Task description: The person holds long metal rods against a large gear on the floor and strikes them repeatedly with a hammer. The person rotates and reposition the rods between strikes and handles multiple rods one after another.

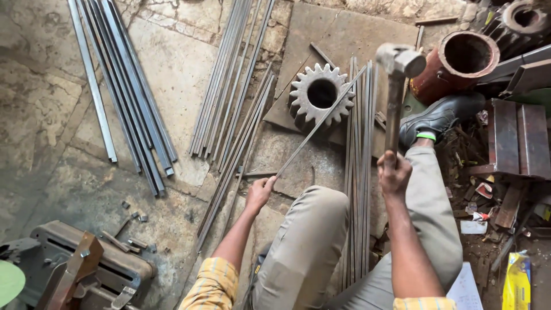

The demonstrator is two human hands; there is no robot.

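Thin metal rod: long axis diagonal, near end in the left hand, far end pointing up-right, lying across the top of the big gear. Left fingers closed around the rod's near end. Right hand fisted on the hammer handle; hammer upright, head above the fingers, just past the rod's far tip. Gear sits on a steel plate, bore empty. Loose rod bundle lies on the floor between the two hands, running straight away. Rust-red pipe beyond the right fingers, open, inside dark. More flat bars well left of the left hand.
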